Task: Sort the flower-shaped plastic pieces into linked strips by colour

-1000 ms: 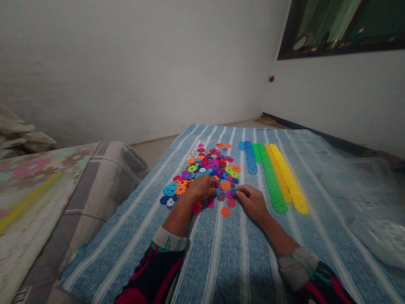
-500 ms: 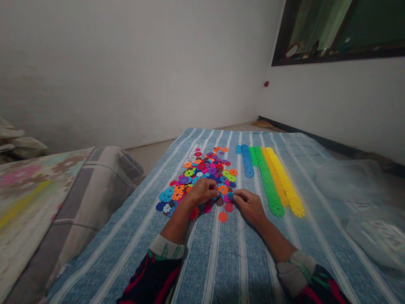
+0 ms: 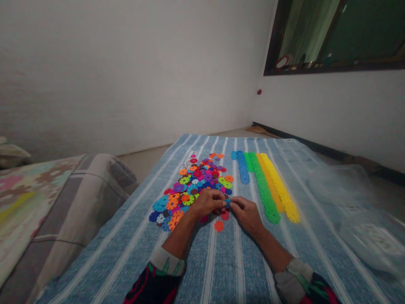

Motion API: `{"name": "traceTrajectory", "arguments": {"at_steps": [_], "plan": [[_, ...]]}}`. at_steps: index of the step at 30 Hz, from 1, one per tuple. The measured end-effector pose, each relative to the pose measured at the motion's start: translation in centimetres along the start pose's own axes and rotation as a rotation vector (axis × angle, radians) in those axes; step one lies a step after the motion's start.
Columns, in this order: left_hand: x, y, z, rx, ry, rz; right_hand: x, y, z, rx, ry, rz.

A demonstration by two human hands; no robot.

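A heap of small flower-shaped plastic discs (image 3: 193, 185) in many colours lies on a blue striped cloth (image 3: 228, 261). My left hand (image 3: 207, 202) and my right hand (image 3: 247, 213) meet at the heap's near edge, fingertips together, pinching a small blue disc (image 3: 228, 203) between them. A loose orange disc (image 3: 218, 226) and a red one (image 3: 225, 215) lie just below the hands. To the right lie joined rows of discs: a short blue row (image 3: 242, 166), a green row (image 3: 263, 188), an orange row (image 3: 269, 181) and a yellow row (image 3: 280, 188).
A folded grey blanket (image 3: 85, 202) and a patterned mat (image 3: 19, 198) lie to the left. Clear plastic bags (image 3: 363, 219) sit on the cloth at the right. White walls close the far side, with a dark-framed window (image 3: 335, 38) at upper right.
My right hand slid left to join the left hand, and both now pinch one blue disc. The camera tilted, so the whole scene sits lower and further left.
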State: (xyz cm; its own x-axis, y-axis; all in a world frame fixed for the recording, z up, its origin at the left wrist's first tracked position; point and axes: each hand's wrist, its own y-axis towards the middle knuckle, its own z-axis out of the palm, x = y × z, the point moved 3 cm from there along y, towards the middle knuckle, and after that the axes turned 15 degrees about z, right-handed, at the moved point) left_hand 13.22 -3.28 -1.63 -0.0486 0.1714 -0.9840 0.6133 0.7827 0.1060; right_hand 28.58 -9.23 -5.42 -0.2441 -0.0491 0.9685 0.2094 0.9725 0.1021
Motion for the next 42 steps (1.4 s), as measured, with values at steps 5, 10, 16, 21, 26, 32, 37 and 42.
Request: {"name": "traceTrajectory", "arguments": {"at_steps": [5, 10, 16, 21, 26, 32, 37, 42], "plan": [[0.5, -0.1, 0.2, 0.011, -0.114, -0.035, 0.0, -0.2, -0.1, -0.006, 0.001, 0.015], [1.0, -0.1, 0.4, 0.022, -0.145, -0.002, 1.2, -0.6, -0.6, 0.015, -0.114, -0.014], [0.5, -0.2, -0.5, -0.170, -0.082, 0.054, 3.8, 4.6, -1.9, 0.046, -0.531, -0.175], [-0.2, -0.5, -3.7, -0.474, 0.063, 0.111, 5.5, 15.4, -4.2, -0.054, -0.868, -0.140], [0.4, -1.2, -6.5, -0.618, 0.278, 0.088, 4.7, 22.9, -5.0, -0.121, -0.944, -0.081], [0.9, -1.4, -7.3, -0.638, 0.396, 0.148, 2.3, 26.7, -3.6, -0.086, -1.015, -0.012], [0.5, -1.5, -6.8, -0.618, 0.405, 0.165, 1.4, 28.3, -3.0, -0.028, -1.102, 0.065], [0.5, -1.5, -6.5, -0.607, 0.436, 0.138, 1.5, 28.6, -2.7, 0.023, -1.188, 0.102]]}}
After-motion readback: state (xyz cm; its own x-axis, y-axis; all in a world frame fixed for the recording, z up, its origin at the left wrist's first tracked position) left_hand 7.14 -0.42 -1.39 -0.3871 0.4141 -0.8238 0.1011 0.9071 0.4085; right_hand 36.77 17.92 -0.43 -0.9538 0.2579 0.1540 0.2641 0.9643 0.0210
